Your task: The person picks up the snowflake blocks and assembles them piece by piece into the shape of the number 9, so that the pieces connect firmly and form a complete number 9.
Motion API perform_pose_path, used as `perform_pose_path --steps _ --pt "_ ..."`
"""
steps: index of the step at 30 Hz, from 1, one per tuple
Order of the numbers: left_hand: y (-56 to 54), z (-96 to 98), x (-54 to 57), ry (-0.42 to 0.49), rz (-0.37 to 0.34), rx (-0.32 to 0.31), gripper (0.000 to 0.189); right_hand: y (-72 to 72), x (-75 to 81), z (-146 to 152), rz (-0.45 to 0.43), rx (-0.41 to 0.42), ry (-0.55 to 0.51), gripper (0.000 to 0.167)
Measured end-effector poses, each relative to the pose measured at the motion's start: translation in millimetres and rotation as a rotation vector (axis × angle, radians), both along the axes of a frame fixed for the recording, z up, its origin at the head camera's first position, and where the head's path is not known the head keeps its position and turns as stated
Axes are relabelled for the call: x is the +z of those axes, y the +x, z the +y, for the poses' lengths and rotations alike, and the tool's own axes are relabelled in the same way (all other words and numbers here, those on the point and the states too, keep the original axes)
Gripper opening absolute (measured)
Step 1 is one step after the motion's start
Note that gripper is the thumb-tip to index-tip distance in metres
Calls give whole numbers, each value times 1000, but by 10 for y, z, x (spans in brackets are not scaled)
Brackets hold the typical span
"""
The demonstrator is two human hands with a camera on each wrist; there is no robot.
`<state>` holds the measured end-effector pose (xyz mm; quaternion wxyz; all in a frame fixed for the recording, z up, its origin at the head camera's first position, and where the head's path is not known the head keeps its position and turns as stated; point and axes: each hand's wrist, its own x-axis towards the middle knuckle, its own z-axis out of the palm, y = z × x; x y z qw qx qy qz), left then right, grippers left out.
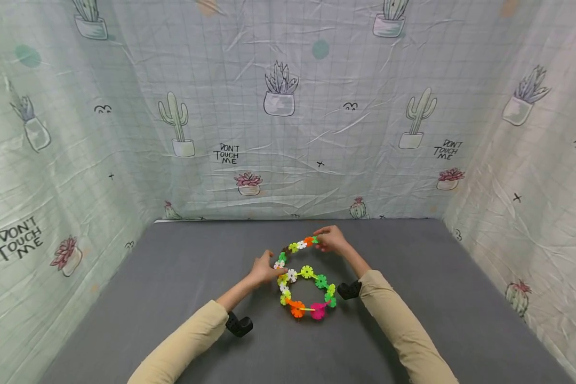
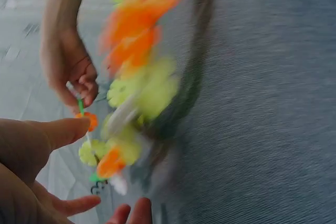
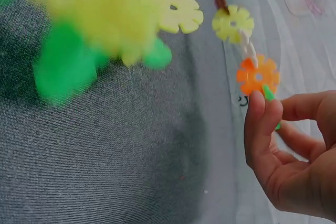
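Observation:
Notched plastic disc pieces, linked edge to edge, form a closed ring (image 1: 318, 311) with a curved chain (image 1: 294, 247) running from its upper left. In the head view my right hand (image 1: 333, 240) is at the chain's far end. There its thumb and fingers pinch a green disc (image 3: 269, 94), mostly hidden by the fingers, next to an orange disc (image 3: 257, 75). My left hand (image 1: 263, 269) is beside the place where ring and chain meet. Its thumb and fingers are spread apart around the discs, and the left wrist view shows no pinch.
Below everything lies a dark grey table (image 1: 211, 250). A pale curtain (image 1: 307, 176) printed with potted cacti hangs behind it and along both sides. Black wrist mounts (image 1: 239, 324) are on both forearms, near the beige sleeves (image 1: 187, 336).

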<state>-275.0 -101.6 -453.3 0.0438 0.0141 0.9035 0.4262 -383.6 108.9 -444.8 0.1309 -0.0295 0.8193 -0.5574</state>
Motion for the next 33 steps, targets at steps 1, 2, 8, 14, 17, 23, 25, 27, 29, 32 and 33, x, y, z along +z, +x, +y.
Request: perform_pose_path --steps 1,2,8,14,17,23,25,27,29,32,33 --pt "42 8 -5 -20 2 -10 60 -1 -4 23 -16 -23 -6 29" --pt "79 15 -10 -36 10 -23 60 0 -4 48 -33 -42 -14 30" --pt "91 -33 -57 -52 -31 -18 62 32 63 242 -78 -51 -35 34" --pt "-474 -443 -587 -144 61 -10 54 87 151 514 -103 180 16 42" --pt "-574 -594 -575 -182 69 23 51 118 155 674 -158 355 59 46" --pt "-284 -569 -39 -242 -13 89 33 185 82 841 -268 638 132 52" --pt "-233 -553 31 -269 18 78 35 209 49 851 -295 693 147 53" --pt "-217 -559 45 -274 45 60 39 229 11 856 -317 727 160 55" --pt "-228 -588 43 -231 0 47 41 245 -19 860 -334 753 178 57" --pt "-229 -678 42 -99 -178 -8 34 259 -37 866 -365 770 189 60" --pt "-227 -718 48 -52 -253 -37 34 261 -36 866 -367 773 183 61"
